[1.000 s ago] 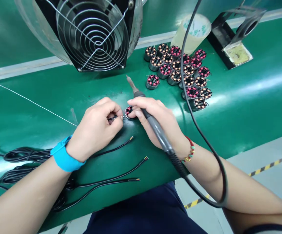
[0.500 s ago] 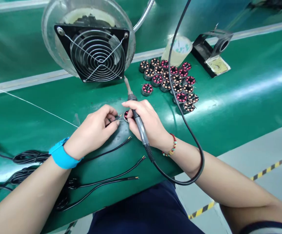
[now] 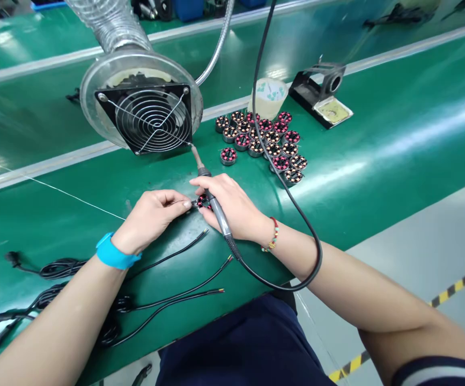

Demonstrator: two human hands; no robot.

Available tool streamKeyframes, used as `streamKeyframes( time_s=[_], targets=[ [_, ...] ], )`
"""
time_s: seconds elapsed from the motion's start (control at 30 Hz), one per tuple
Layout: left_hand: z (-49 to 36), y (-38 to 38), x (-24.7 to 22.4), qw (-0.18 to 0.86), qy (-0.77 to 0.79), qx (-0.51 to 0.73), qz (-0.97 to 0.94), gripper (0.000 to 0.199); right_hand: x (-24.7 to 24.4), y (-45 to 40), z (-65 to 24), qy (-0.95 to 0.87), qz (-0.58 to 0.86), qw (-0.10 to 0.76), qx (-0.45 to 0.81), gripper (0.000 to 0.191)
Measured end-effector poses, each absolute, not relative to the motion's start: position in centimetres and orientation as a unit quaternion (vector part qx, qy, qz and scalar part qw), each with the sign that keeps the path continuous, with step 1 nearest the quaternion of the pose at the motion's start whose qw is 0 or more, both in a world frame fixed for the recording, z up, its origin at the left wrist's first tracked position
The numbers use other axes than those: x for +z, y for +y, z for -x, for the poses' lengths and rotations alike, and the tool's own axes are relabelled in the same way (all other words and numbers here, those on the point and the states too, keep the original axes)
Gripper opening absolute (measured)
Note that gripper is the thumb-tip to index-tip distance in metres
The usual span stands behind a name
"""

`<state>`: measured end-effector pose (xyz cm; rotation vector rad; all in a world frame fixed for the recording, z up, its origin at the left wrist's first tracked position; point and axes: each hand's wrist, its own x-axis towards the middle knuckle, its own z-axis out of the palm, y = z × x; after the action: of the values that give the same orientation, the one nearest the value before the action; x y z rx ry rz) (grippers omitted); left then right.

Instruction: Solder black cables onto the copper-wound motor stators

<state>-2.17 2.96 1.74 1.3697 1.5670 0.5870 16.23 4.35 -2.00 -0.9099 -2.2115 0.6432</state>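
My right hand [image 3: 232, 206] is wrapped round a soldering iron [image 3: 221, 214], its tip pointing up and away towards the fan. Between the fingertips of that same hand sits a small round motor coil [image 3: 202, 202] with red windings, partly hidden by the iron. My left hand [image 3: 154, 214] is closed in a pinch on the end of a black cable [image 3: 194, 203], which meets the coil's left side. Most of this cable is covered by the hand. A thin pale wire [image 3: 75, 196] runs from the left edge to my left wrist; whether my fingers hold it, I cannot tell.
A fume fan [image 3: 155, 120] with a wire guard stands just beyond my hands. Several motor coils [image 3: 272, 151] are grouped behind them, near a pale container [image 3: 270, 99] and an iron stand [image 3: 320, 94]. Black cables [image 3: 176, 300] lie in front. The iron's cord [image 3: 296, 201] loops over my right forearm.
My left hand has brought the cable end rightward to the coil, and its fingers are closer together. The coil shows more between my right fingers. The head view has tilted up.
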Motion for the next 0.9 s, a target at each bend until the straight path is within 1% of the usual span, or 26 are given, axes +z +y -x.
streamKeyframes(
  time_s=[0.13, 0.3, 0.37, 0.47, 0.57, 0.63, 0.7, 0.8, 0.9],
  targets=[
    [1.7, 2.9, 1.6, 0.47, 0.647, 0.254, -0.544, 0.023, -2.1, 4.5, -15.9, -0.857, 0.336, 0.312, 0.235, 0.046],
    [2.0, 3.0, 1.7, 0.499, 0.636, 0.238, -0.538, 0.033, -2.0, 4.4, -15.2, -0.866, 0.347, 0.296, 0.205, 0.03],
    [2.3, 2.9, 1.8, 0.511, 0.623, 0.225, -0.548, 0.033, -2.0, 4.2, -15.1, -0.863, 0.352, 0.3, 0.201, 0.027],
    [2.5, 2.9, 2.0, 0.504, 0.591, 0.205, -0.595, 0.03, -2.1, 3.9, -15.0, -0.853, 0.359, 0.319, 0.205, 0.029],
    [2.3, 2.8, 2.0, 0.49, 0.562, 0.189, -0.639, 0.027, -2.4, 3.7, -14.9, -0.836, 0.372, 0.342, 0.215, 0.036],
    [2.1, 2.6, 1.8, 0.473, 0.547, 0.185, -0.666, 0.024, -2.6, 3.7, -14.9, -0.826, 0.381, 0.353, 0.221, 0.04],
    [1.9, 2.5, 1.7, 0.451, 0.541, 0.19, -0.684, 0.021, -2.6, 3.6, -14.9, -0.823, 0.381, 0.363, 0.215, 0.04],
    [1.9, 2.4, 1.5, 0.43, 0.541, 0.202, -0.694, 0.023, -2.4, 3.6, -15.1, -0.825, 0.364, 0.376, 0.215, 0.039],
    [2.3, 2.6, 1.5, 0.419, 0.552, 0.228, -0.683, 0.026, -2.3, 3.5, -15.6, -0.824, 0.345, 0.384, 0.231, 0.045]
  ],
)
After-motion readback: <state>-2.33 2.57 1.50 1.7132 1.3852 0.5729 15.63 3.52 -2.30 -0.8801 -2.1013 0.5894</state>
